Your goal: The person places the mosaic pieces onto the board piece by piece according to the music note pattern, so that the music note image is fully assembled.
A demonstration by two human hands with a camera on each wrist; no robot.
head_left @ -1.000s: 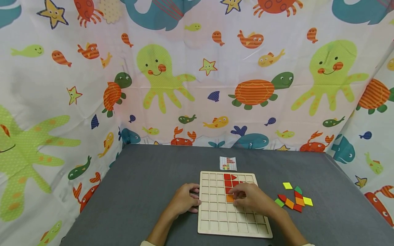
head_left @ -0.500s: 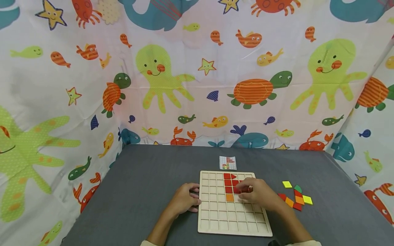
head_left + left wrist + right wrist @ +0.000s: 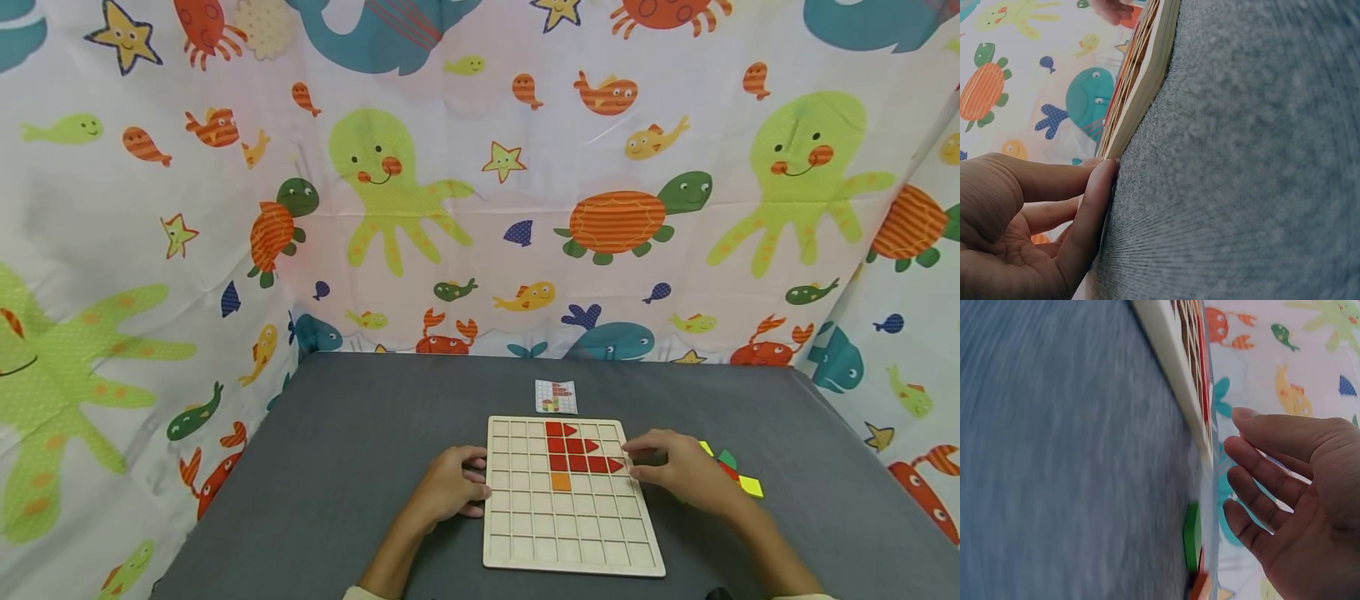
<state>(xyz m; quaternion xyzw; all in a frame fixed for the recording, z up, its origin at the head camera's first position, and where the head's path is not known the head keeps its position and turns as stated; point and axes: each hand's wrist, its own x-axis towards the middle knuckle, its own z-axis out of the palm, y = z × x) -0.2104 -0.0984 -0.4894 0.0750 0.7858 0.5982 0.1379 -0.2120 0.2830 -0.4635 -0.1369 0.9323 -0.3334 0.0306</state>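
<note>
A square wooden grid board (image 3: 525,529) lies on the table. Set into its cells are red square tiles (image 3: 557,464), red pointed tiles (image 3: 615,464) ending their rows on the right, and one orange square tile (image 3: 560,482). My left hand (image 3: 444,487) rests against the board's left edge, thumb and fingertips spread along it; the left wrist view shows these fingertips right at the wooden edge (image 3: 1141,94). Just past the board's right edge is my right hand (image 3: 686,471), fingers loosely bent. The right wrist view shows nothing between its thumb and fingers (image 3: 1266,472).
Behind the board lies a small printed card (image 3: 556,397) with a coloured grid pattern. Loose tiles, among them a yellow one (image 3: 751,487) and a green one (image 3: 727,458), lie to the right, partly hidden by my right hand. A sea-animal curtain (image 3: 480,317) surrounds the grey table (image 3: 375,417).
My right hand has moved right, from over the orange tile, across the red rows, to beyond the board's right edge. The red pointed tiles now show fully. My left hand stays in place.
</note>
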